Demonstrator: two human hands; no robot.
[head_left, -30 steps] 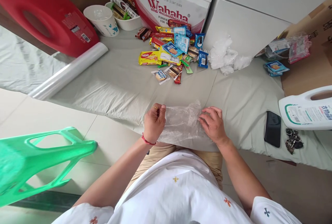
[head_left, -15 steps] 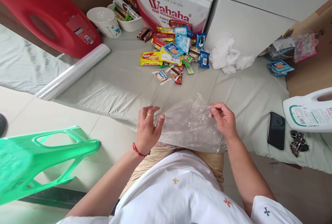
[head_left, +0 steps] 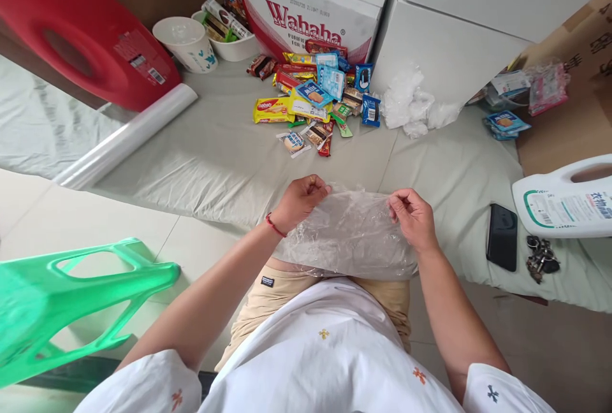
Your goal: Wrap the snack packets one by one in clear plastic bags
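A clear plastic bag (head_left: 351,234) is stretched sideways over my lap and the near edge of the sheet-covered surface. My left hand (head_left: 302,199) pinches its upper left edge between thumb and fingers. At the upper right corner, my right hand (head_left: 412,214) grips the film the same way. Light glints off the wrinkled plastic, and it looks flat with nothing in it. Beyond the bag lies a heap of wrapped snacks (head_left: 313,94), with a yellow wafer pack (head_left: 272,109) on its left side.
A roll of plastic film (head_left: 129,136) and a red jug (head_left: 95,30) are at left, near a paper cup (head_left: 185,43). Crumpled plastic (head_left: 408,104) lies right of the snacks. A phone (head_left: 502,236), keys (head_left: 542,259) and a white jug (head_left: 567,199) sit at right. A green stool (head_left: 90,301) stands lower left.
My left hand has moved up and right from open fingers to a pinch on the bag's upper edge. My right hand keeps its grip. The bag's top edge is now drawn straighter.
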